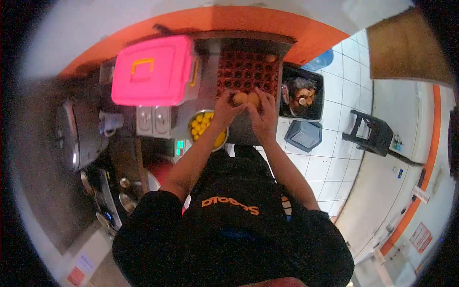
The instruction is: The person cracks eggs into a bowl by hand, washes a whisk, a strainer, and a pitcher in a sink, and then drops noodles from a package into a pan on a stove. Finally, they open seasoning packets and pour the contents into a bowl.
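Over the near edge of a red egg tray (246, 71), my left hand (226, 111) has its fingers wrapped round a brown egg (240, 98). Beside it my right hand (263, 112) grips a second brown egg (253, 99). The two eggs are side by side, apparently touching. One more egg (271, 58) sits in the far right corner of the tray. A metal bowl (228, 135) holding several yellow yolks (201, 123) is below my left hand, partly hidden by my left forearm.
A pink lidded box (153, 71) stands at the left, with metal containers (154, 119) below it. At the right is a black bin (314, 112) with eggshells (304, 95). A grey tub (304, 136) and black stool (368, 133) are on the tiled floor. A scale display (180, 147) glows green.
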A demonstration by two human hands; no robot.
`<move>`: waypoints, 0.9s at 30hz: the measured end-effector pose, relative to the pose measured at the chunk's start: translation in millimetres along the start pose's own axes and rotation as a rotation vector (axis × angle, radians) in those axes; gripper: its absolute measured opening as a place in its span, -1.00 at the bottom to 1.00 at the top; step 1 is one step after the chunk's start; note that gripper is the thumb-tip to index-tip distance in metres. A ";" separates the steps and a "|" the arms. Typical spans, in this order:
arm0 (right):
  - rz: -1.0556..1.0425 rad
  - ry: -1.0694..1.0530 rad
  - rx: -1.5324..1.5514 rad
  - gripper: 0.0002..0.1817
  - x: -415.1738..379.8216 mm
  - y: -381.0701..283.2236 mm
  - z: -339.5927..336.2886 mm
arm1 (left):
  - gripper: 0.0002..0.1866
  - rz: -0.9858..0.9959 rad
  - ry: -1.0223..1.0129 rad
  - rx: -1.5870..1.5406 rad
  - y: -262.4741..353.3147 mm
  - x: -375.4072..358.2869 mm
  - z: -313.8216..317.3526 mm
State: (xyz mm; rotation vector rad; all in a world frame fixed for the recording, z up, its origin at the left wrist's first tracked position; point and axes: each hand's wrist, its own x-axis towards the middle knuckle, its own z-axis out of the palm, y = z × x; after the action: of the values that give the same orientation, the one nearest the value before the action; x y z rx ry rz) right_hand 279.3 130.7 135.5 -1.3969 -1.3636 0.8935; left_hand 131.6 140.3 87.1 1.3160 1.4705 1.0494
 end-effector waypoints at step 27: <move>0.924 -0.603 0.801 -0.69 -56.5 15.9 68.3 | -0.61 -0.441 0.269 -0.647 -31.3 -128.9 -80.8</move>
State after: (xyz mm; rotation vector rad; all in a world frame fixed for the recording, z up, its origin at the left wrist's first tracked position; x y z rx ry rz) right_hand 212.7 85.5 94.9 -1.0885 -0.5033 2.3003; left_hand 52.9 6.5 87.2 0.3858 1.3542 1.2799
